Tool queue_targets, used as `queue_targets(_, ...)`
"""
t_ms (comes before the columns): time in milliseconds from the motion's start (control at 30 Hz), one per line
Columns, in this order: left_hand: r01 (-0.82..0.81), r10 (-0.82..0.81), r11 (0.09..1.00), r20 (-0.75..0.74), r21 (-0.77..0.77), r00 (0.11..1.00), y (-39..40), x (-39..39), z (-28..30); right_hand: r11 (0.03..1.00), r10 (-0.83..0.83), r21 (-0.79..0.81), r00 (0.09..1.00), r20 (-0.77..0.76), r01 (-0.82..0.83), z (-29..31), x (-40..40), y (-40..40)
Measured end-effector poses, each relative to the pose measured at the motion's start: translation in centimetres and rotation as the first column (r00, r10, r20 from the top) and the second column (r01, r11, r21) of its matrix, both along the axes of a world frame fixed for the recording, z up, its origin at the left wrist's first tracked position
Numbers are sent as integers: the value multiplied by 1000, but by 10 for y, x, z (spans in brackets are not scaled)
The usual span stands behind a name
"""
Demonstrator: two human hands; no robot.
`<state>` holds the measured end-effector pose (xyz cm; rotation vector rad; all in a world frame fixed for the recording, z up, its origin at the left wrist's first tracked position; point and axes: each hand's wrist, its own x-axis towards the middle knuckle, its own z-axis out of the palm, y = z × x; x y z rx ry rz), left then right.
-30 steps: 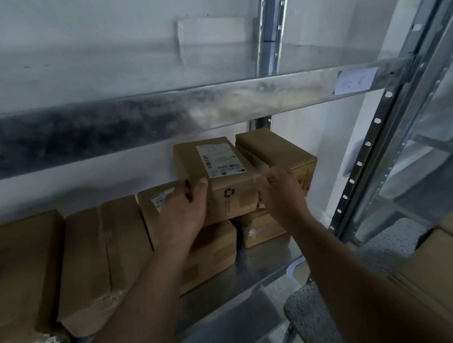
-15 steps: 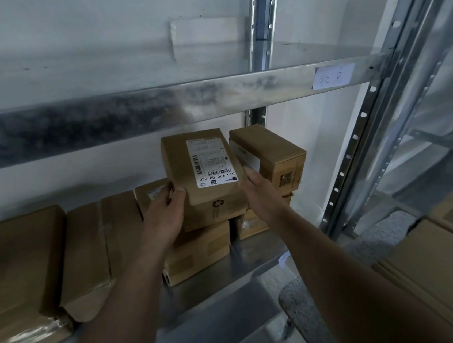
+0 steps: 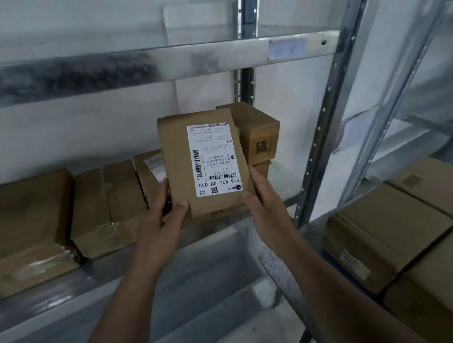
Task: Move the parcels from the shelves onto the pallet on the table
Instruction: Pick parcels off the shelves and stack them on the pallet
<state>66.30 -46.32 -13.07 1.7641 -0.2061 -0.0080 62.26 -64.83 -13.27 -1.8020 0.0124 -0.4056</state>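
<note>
Head view. The person holds one brown parcel (image 3: pixel 188 164) in both hands, in front of the metal shelf (image 3: pixel 152 64), label side up toward the camera. White shipping label (image 3: pixel 214 158) sits on the right half of the parcel's face, printed text upside down; "516 K20-00 030" is readable.

Left hand (image 3: pixel 160 220) grips the parcel's lower left edge: thumb curled over the front face at 7 o'clock of the parcel, fingers wrapped behind the left side. Right hand (image 3: pixel 265 203) grips the lower right corner at 5 o'clock: thumb on the front face, fingers behind the right edge. Both grips pressed onto cardboard, not spread.

Behind the held parcel, at 1 o'clock, a small stacked box (image 3: pixel 257 131) rests on another box on the lower shelf. At 9 o'clock, a row of flat parcels (image 3: pixel 106 206) lies on the same shelf; the far left one (image 3: pixel 24 226) has clear tape along its front edge.

At 4 o'clock of the frame, several larger cartons (image 3: pixel 394 232) sit packed together, touching each other, beside the shelf upright (image 3: pixel 323 122). What they rest on cannot be told.
</note>
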Motion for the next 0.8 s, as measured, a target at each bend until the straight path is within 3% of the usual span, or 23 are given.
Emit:
queue_targets(433,222,-225,974,86,38,971,-53,-156,-3,950,-311,3,948,69,312,-21,-188,-38)
queue_targets(800,531,-530,847,91,12,843,-149,-259,-12,785,-620,45,781,77,618,-29,-345,-98)
